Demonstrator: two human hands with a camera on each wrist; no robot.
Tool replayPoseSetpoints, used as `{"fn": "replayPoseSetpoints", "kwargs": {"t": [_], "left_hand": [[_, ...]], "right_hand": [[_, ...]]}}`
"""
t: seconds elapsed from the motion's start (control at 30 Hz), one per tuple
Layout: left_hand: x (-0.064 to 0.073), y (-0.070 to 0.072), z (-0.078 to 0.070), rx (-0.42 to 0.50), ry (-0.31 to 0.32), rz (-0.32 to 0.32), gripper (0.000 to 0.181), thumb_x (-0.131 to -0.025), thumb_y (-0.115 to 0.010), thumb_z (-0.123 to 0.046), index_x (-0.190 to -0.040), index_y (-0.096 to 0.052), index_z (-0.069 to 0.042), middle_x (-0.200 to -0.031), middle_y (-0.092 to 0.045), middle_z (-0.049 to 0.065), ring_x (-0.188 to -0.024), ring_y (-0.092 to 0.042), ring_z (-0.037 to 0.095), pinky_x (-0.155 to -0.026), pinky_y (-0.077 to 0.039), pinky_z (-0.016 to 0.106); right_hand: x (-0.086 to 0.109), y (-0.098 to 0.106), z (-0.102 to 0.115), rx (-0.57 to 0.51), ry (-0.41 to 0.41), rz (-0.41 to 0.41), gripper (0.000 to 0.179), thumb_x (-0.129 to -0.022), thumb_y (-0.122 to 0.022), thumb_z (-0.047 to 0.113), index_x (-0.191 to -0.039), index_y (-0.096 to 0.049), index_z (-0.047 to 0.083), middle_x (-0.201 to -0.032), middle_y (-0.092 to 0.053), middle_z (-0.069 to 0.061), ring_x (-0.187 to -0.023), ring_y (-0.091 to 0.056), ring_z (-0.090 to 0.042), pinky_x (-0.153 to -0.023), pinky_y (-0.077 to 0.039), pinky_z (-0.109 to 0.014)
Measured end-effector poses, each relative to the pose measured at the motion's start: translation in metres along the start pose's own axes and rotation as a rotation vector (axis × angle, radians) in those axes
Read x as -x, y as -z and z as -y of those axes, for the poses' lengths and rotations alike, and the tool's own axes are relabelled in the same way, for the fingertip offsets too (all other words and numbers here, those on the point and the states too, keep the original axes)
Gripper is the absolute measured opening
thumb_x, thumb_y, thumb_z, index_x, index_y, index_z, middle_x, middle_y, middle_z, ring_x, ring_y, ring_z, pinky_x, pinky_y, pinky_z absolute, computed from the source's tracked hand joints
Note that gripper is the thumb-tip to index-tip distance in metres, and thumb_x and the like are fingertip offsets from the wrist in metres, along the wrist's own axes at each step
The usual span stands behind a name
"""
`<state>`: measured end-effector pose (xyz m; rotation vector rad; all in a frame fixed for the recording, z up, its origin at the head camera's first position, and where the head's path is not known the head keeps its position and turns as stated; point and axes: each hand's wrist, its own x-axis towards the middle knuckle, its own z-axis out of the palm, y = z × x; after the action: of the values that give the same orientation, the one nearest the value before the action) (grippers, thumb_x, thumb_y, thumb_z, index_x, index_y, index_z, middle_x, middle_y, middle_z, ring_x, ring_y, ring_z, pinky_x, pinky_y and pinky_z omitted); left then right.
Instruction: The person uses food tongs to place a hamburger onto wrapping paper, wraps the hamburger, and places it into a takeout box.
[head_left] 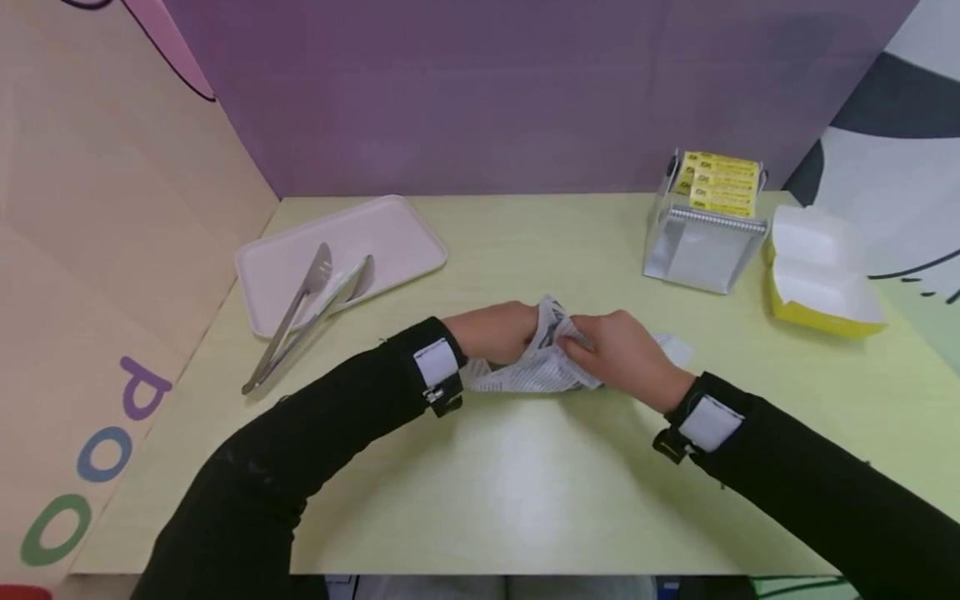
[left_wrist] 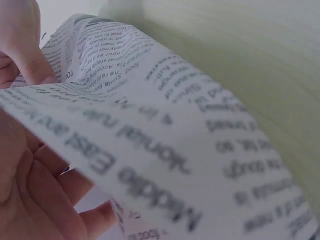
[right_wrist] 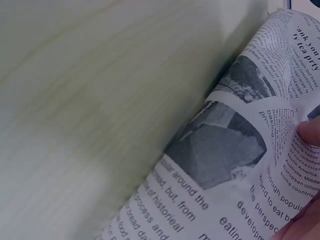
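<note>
Both hands are on a sheet of newspaper-print paper (head_left: 525, 375), which is folded up into a peak at the middle of the table. My right hand (head_left: 630, 354) pinches the raised fold between thumb and fingers. On the other side, my left hand (head_left: 498, 332) has its fingers curled at the paper's edge, partly behind it. In the left wrist view, the left fingers (left_wrist: 55, 195) bend under a flap of the paper (left_wrist: 150, 145), and the thumb is hidden. In the right wrist view, the printed paper (right_wrist: 220, 150) spreads close over the table.
A white tray (head_left: 397, 221) stands at the back left, with metal tongs (head_left: 300, 312) leaning over its front edge. At the back right is a metal holder (head_left: 705, 250) topped with yellow packets (head_left: 723, 187). Beside it sits an open yellow and white clamshell box (head_left: 825, 292).
</note>
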<state>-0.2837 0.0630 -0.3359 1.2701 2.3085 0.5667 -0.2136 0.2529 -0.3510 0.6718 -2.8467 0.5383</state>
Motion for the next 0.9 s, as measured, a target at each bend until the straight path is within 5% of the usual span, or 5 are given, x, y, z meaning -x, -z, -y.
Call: {"fn": "replayPoseSetpoints", "kwargs": {"t": [0.23, 0.47, 0.57, 0.7, 0.9], "left_hand": [[0.003, -0.002, 0.001, 0.003, 0.006, -0.052, 0.035, -0.097, -0.053, 0.0, -0.131, -0.057, -0.008, -0.122, -0.065, 0.008, -0.1, -0.062, 0.012, -0.085, -0.047, 0.021], [0.015, 0.013, -0.002, 0.062, 0.168, -0.267, 0.042, -0.107, -0.035, -0.035, -0.131, -0.053, -0.005, -0.112, -0.066, 0.01, -0.095, -0.063, 0.018, -0.087, -0.048, 0.031], [0.017, 0.017, -0.006, 0.076, 0.25, -0.244, 0.069, -0.098, -0.048, -0.053, -0.146, -0.035, -0.004, -0.11, -0.066, 0.013, -0.093, -0.063, 0.018, -0.089, -0.048, 0.034], [0.014, 0.011, -0.011, -0.03, 0.278, -0.159, 0.103, -0.083, -0.073, -0.047, -0.154, -0.012, -0.003, -0.097, -0.067, 0.013, -0.079, -0.062, 0.018, -0.08, -0.05, 0.033], [0.007, -0.002, -0.01, -0.115, 0.282, -0.165, 0.11, -0.081, -0.08, -0.036, -0.154, -0.006, 0.0, -0.124, -0.06, 0.019, -0.103, -0.062, 0.023, -0.089, -0.048, 0.033]], "right_hand": [[-0.007, -0.003, 0.001, 0.057, -0.001, 0.013, 0.012, -0.093, -0.064, 0.014, -0.084, -0.062, 0.006, -0.054, -0.035, 0.006, -0.048, -0.036, -0.009, -0.05, -0.032, -0.028], [-0.012, -0.003, 0.002, 0.092, 0.026, 0.026, 0.029, -0.092, -0.065, 0.012, -0.069, -0.047, 0.011, -0.055, -0.033, 0.006, -0.049, -0.036, -0.01, -0.05, -0.032, -0.028], [-0.014, -0.002, 0.0, 0.077, 0.027, 0.03, 0.024, -0.091, -0.065, 0.011, -0.071, -0.051, 0.009, -0.054, -0.036, 0.005, -0.048, -0.037, -0.01, -0.05, -0.034, -0.028], [-0.016, 0.0, -0.002, 0.049, 0.001, 0.03, 0.019, -0.091, -0.065, 0.01, -0.075, -0.056, 0.007, -0.055, -0.041, 0.003, -0.049, -0.039, -0.01, -0.052, -0.036, -0.029], [-0.02, -0.001, -0.004, 0.027, -0.069, 0.063, 0.021, -0.094, -0.063, 0.013, -0.075, -0.058, 0.006, -0.055, -0.042, 0.002, -0.05, -0.042, -0.012, -0.051, -0.035, -0.028]]}}
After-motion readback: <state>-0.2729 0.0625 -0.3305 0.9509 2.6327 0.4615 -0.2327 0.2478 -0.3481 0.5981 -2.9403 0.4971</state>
